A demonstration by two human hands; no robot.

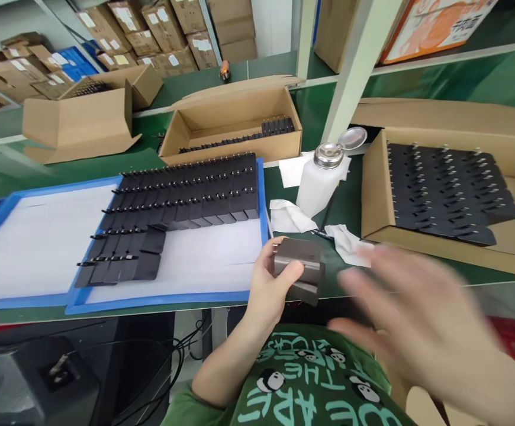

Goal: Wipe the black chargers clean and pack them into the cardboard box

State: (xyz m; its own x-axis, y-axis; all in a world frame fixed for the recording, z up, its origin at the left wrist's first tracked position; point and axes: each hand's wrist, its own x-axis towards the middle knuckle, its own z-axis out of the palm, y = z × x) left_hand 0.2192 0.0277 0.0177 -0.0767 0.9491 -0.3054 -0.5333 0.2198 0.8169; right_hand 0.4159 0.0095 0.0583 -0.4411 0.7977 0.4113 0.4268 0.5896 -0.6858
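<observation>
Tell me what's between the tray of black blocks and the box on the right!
The head view shows a white bottle, white papers and a black tool, plus the left hand holding a dark block in front.

I hold one dark grey plastic block [307, 259] in my left hand [270, 284], thumb across its near side. The housing is boxy and stepped, tilted slightly; metal pins project at its left end.

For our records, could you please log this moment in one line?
left hand: holding dark block | right hand: open, blurred | blue-rimmed tray: holds black blocks
</observation>
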